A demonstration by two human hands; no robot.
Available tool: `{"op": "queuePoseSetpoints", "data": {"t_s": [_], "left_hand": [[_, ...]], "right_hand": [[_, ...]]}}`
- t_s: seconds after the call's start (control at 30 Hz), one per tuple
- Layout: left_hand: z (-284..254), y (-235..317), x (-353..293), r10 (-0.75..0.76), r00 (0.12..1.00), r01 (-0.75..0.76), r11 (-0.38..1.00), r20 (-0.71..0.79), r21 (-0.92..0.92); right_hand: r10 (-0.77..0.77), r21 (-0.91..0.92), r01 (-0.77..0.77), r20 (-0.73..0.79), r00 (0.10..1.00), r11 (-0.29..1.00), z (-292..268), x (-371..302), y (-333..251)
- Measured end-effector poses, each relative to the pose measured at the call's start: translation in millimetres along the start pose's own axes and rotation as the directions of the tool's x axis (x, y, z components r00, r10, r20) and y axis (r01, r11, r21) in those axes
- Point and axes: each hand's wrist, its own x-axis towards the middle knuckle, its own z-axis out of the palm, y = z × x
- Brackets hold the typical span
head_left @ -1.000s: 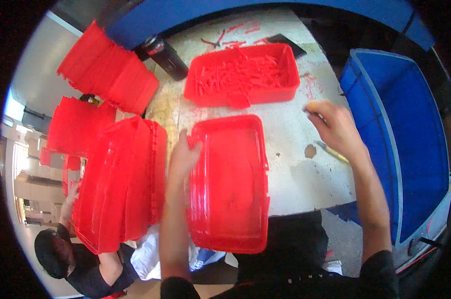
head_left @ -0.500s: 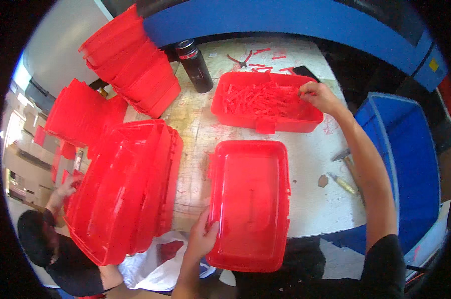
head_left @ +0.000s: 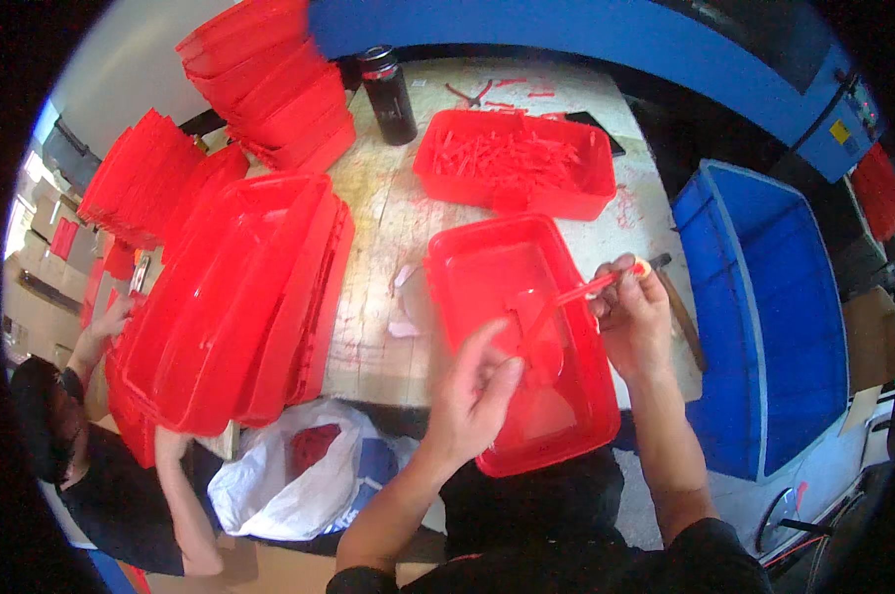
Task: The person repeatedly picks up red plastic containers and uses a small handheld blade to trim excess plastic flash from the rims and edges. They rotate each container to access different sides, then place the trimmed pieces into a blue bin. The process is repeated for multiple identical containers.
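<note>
A shallow red plastic tray (head_left: pixel 541 443) lies slantwise in front of me, its near end past the table's front edge. Above its right side, my right hand (head_left: pixel 633 322) pinches a thin red plastic strip (head_left: pixel 578 291), which points down and left over the tray. Something small and yellow shows at the fingertips; I cannot make out what it is. My left hand (head_left: pixel 475 394) hovers over the tray's left rim, fingers apart and holding nothing visible. Just beyond stands a red bin (head_left: pixel 556 205) filled with loose red strips (head_left: pixel 507 158).
Nested red trays (head_left: pixel 239 297) and red stacks (head_left: pixel 269 84) occupy the left side. A black bottle (head_left: pixel 389 99) and pliers (head_left: pixel 475 95) are at the back. A large blue bin (head_left: pixel 739 327) stands right. At lower left, a co-worker (head_left: pixel 121 495) handles trays beside a white bag (head_left: pixel 269 485).
My right hand has come from the strip bin to the tray with a red strip. My left hand has let go of the tray's edge, and the tray has turned to a slant.
</note>
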Motion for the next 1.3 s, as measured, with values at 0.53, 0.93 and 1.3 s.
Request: {"op": "queuePoseSetpoints", "data": {"t_s": [0.53,0.93,1.3], "left_hand": [[53.8,-20.0,2.9,-0.460,0.629,0.754,0.167,0.627,-0.635],[30.7,22.5,5.6,-0.390,0.650,0.566,0.821,0.652,-0.072],[-52.3,-94.8,176.9,0.382,0.913,-0.384,0.682,0.144,0.622]], "right_hand": [[0.007,-0.630,0.329,0.469,0.883,0.704,-29.7,-68.9,-8.6],[-0.116,-0.043,0.117,0.007,0.993,0.992,-38.9,-80.0,5.3],[0.413,0.153,-0.404,-0.031,0.910,0.902,-27.5,-77.6,-23.4]]}}
